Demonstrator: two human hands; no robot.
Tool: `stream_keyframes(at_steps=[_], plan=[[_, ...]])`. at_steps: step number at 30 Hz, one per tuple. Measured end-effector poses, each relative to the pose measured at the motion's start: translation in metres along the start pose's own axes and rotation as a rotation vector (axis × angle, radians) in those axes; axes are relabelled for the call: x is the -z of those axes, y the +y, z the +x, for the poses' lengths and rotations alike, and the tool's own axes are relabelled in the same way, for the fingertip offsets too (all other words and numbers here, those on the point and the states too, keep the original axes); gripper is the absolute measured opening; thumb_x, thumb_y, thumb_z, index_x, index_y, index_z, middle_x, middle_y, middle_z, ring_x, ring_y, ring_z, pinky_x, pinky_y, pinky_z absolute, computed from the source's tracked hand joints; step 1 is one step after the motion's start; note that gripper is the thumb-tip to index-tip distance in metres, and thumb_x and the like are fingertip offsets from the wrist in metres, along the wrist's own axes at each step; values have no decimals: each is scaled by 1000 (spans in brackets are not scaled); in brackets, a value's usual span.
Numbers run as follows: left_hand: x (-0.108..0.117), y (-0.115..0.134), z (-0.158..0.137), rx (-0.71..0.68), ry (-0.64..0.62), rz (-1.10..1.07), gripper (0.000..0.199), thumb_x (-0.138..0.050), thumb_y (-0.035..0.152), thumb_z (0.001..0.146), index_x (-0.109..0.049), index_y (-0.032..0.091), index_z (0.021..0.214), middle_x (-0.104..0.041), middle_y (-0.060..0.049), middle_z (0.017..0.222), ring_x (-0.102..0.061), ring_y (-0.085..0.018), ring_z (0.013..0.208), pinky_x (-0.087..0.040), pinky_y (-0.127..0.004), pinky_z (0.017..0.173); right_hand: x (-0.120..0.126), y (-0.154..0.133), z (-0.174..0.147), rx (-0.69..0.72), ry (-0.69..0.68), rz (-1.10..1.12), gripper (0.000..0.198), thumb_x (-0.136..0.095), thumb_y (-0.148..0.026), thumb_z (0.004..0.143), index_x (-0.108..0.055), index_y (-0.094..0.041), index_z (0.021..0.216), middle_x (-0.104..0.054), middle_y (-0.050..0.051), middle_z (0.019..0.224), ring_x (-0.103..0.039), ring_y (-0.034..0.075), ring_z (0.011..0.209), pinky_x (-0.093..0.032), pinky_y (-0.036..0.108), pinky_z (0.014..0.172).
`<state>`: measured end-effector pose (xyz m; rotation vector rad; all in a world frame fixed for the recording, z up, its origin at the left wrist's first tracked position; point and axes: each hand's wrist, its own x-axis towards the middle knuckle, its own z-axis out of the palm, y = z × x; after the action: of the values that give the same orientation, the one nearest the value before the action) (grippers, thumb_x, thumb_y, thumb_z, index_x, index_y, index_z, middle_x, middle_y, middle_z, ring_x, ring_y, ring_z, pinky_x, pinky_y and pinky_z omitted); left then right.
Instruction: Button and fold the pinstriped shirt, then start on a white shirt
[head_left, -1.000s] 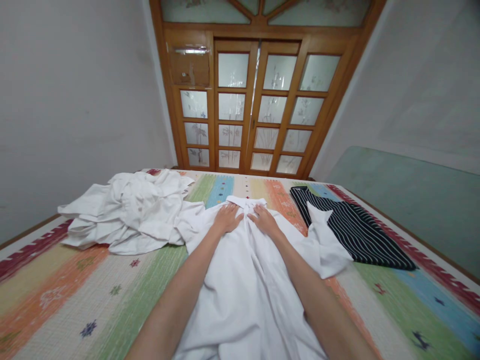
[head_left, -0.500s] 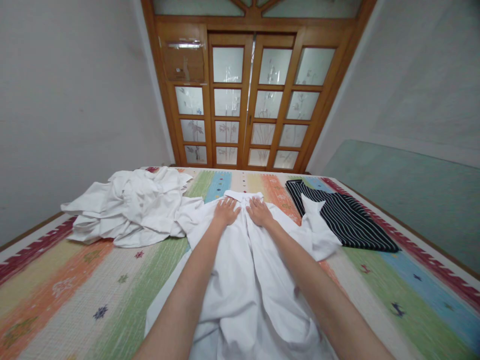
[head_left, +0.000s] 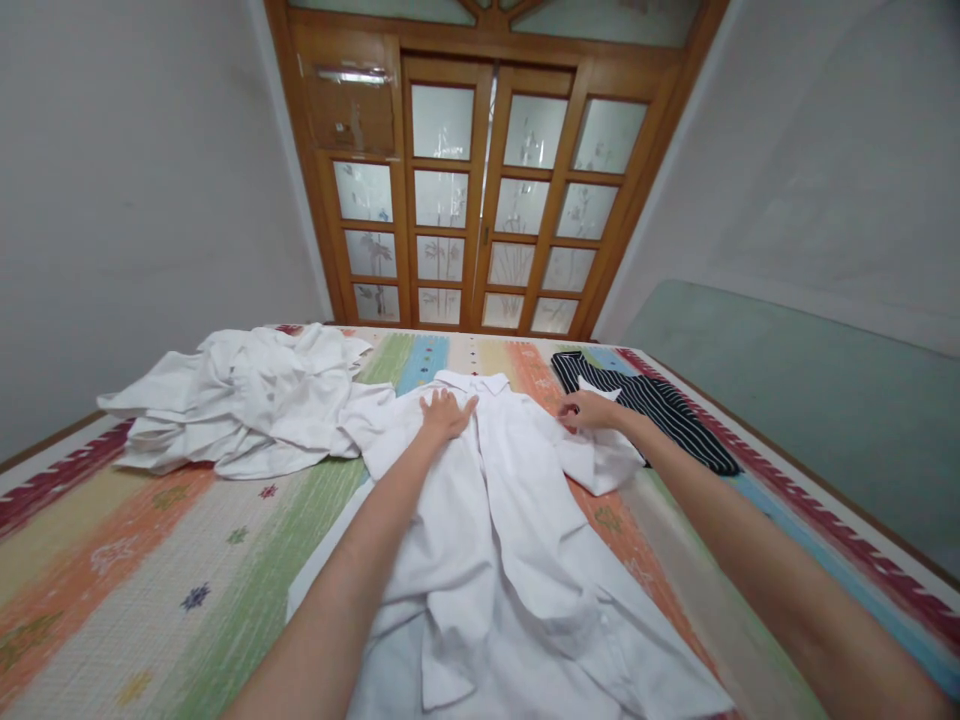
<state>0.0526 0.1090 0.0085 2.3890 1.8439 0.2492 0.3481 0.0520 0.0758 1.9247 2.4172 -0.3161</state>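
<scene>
A white collared shirt [head_left: 517, 480] lies spread in front of me, its collar at the far end and its lower part rumpled towards me. My left hand [head_left: 448, 413] rests on it just below the collar, fingers spread. At the shirt's right sleeve, my right hand [head_left: 585, 411] is bent inward with thumb and fingers curled together at the sleeve's upper edge. That sleeve is folded and partly overlaps a black garment with white stripes [head_left: 667, 410]. The shirt's left sleeve reaches towards a heap of white clothes [head_left: 255, 400].
Beneath the clothes is a colourful striped bed cover [head_left: 247, 570]. A pale green headboard-like panel [head_left: 787, 370] stands along the right side. Beyond the far edge are wooden doors with glass panes [head_left: 484, 200], and grey walls flank both sides.
My right hand has lifted from beside the collar and moved right to the sleeve, its fingers curling. My left hand stays near the collar. The view has shifted slightly to the right.
</scene>
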Motion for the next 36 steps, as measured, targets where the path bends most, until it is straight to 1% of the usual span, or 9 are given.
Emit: stream_keyframes(at_steps=[3, 7, 11, 15, 23, 28, 31, 33, 36], plan=[[-6, 6, -3, 27, -31, 23, 90, -18, 72, 86, -28, 7, 148, -17, -18, 157, -10, -35, 146, -8, -58, 115, 4, 5, -13, 27, -69, -17, 33, -56, -4, 63, -74, -17, 88, -73, 2, 88, -67, 18, 84, -47, 20, 72], [-10, 6, -7, 12, -18, 64, 92, -20, 72, 85, -23, 7, 150, -14, -17, 158, -7, -33, 147, -5, -55, 116, 2, 2, -20, 71, -128, -116, 40, -56, -1, 57, -75, -20, 86, -74, 1, 89, -68, 19, 85, -47, 21, 73], [-6, 5, -10, 4, -20, 53, 89, -21, 70, 86, -25, 9, 150, -15, -17, 158, -9, -33, 146, -7, -54, 116, 11, 1, -20, 75, 0, -249, 29, -55, -5, 67, -75, -22, 78, -73, 1, 81, -67, 19, 81, -44, 21, 69], [-4, 5, -11, 1, -11, 48, 89, -23, 71, 86, -26, 9, 150, -17, -18, 157, -9, -34, 146, -8, -55, 116, 35, 5, -23, 42, 174, -339, 19, -55, -13, 75, -73, -19, 77, -71, 5, 78, -65, 20, 76, -39, 22, 64], [-9, 4, -8, 0, -7, 31, 91, -24, 72, 85, -24, 8, 150, -17, -18, 157, -10, -35, 146, -7, -54, 116, 70, 39, -50, -260, 343, -323, 18, -54, -20, 82, -69, -14, 74, -67, 15, 79, -60, 27, 78, -38, 31, 73], [-11, 4, -6, 4, -11, 20, 92, -23, 72, 84, -24, 9, 150, -16, -17, 158, -9, -35, 146, -5, -55, 116, 63, 70, -64, -569, 240, -206, 14, -57, -21, 81, -69, -13, 79, -64, 18, 83, -59, 30, 80, -40, 37, 71], [-12, 3, -6, 3, -8, 18, 91, -23, 72, 84, -25, 9, 150, -16, -17, 158, -8, -34, 146, -5, -54, 116, 52, 85, -67, -671, 246, -176, 8, -63, -20, 76, -67, -14, 73, -62, 18, 78, -59, 32, 80, -42, 41, 72], [-13, 3, -6, 1, -6, 17, 91, -24, 72, 84, -25, 9, 150, -16, -16, 158, -8, -34, 146, -6, -54, 116, 44, 90, -67, -643, 249, -197, 4, -65, -18, 72, -66, -15, 70, -63, 17, 80, -59, 32, 82, -42, 42, 74], [-12, 3, -6, 3, 1, 17, 90, -25, 71, 85, -25, 9, 150, -17, -17, 158, -8, -35, 146, -6, -55, 116, 33, 82, -62, -396, 294, -249, 6, -60, -15, 74, -66, -17, 73, -65, 15, 88, -59, 28, 86, -42, 36, 76]])
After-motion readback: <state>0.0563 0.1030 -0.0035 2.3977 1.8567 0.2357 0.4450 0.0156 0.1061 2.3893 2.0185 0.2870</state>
